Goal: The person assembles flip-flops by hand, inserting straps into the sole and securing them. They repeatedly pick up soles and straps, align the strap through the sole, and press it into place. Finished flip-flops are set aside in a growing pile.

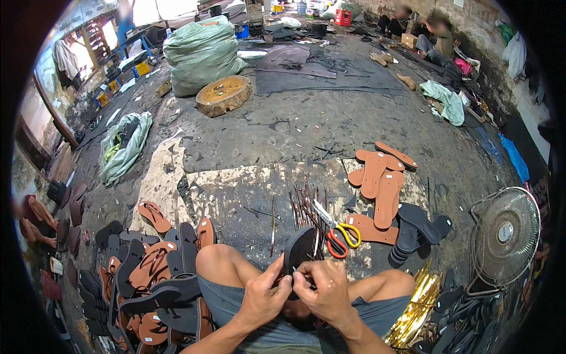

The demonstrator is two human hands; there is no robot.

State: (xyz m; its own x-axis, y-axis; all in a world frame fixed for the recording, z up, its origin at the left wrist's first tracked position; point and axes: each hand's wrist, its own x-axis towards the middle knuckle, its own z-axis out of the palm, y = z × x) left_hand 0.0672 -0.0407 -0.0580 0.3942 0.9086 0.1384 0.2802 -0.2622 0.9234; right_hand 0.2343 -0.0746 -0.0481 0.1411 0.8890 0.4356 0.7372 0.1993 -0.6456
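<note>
Above my lap, my left hand point(266, 297) grips a black sandal sole point(298, 251), tilted on edge, thumb and fingers at its near end. My right hand point(323, 290) is closed in a pinch against the same end; a small pale bit shows by its fingertips, too small to name. Just beyond lies a bundle of thin dark, shiny strips point(304, 205). Scissors point(337, 229) with one red and one yellow handle loop rest beside it, blades pointing away. Brown soles point(387, 197) and black soles point(420, 224) are piled to the right.
Finished brown and black sandals point(154, 262) heap up at my left. Gold strips point(415, 304) lie by my right knee, near a standing fan point(506, 233). Farther off are a round wooden block point(224, 95), a bulging green sack point(200, 56) and people seated along the wall.
</note>
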